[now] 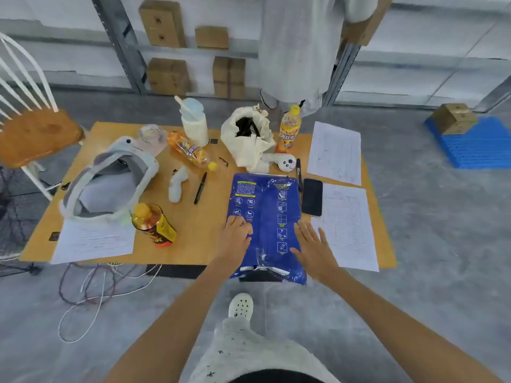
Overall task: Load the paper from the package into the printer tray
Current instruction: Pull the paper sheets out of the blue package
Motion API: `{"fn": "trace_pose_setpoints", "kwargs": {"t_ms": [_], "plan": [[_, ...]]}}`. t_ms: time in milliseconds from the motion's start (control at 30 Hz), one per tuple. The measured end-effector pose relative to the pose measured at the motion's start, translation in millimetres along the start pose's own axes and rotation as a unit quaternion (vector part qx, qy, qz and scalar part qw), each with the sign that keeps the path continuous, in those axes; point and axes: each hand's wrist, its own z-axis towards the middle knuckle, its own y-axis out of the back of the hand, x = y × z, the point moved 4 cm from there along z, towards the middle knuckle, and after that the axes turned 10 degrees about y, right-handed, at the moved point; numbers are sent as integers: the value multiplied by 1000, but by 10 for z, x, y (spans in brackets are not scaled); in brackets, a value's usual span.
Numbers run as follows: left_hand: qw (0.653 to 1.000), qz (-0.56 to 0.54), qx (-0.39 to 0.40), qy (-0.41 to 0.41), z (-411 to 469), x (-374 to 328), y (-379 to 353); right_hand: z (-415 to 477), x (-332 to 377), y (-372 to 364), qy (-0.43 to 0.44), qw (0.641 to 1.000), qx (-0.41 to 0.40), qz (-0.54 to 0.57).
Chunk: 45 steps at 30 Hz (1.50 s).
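Observation:
A blue paper package with white pictograms lies flat on the wooden table, its near end hanging over the front edge. My left hand rests on the package's left side with the fingers curled down on it. My right hand lies flat and spread on the package's right side, near its edge. Neither hand has lifted the package. No printer or printer tray is in view.
A black phone and printed sheets lie right of the package. Pens, drink bottles, a white bag, a jar and a headset crowd the table. A chair stands left, cables lie on the floor, and a person stands behind the table.

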Motion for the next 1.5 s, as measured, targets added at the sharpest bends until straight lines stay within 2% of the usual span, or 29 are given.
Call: {"fn": "trace_pose_setpoints", "kwargs": {"t_ms": [200, 333, 500, 633, 867, 1067, 1167, 1400, 1500], "plan": [[991, 5, 130, 25, 158, 136, -436, 133, 9, -258, -31, 995, 87, 47], [986, 29, 163, 37, 113, 176, -648, 107, 27, -446, -22, 987, 145, 71], [988, 12, 146, 48, 79, 142, -729, 84, 27, -528, -29, 983, 123, 136], [990, 13, 138, 38, 79, 78, -764, 77, -32, -574, -21, 983, 109, 145], [990, -28, 113, 75, 148, 5, -753, 74, -35, -624, -14, 982, 91, 164], [983, -41, 105, 143, 215, 14, -788, 73, -55, -634, -9, 981, 80, 179], [983, 1, 123, 137, 242, 11, -814, 59, -55, -638, -5, 980, 78, 184], [992, 31, 100, 74, 12, -46, -784, 56, -27, -608, 0, 981, 61, 185], [988, 57, 133, 45, -159, 11, -809, 56, -28, -603, 2, 983, 67, 173]]}}
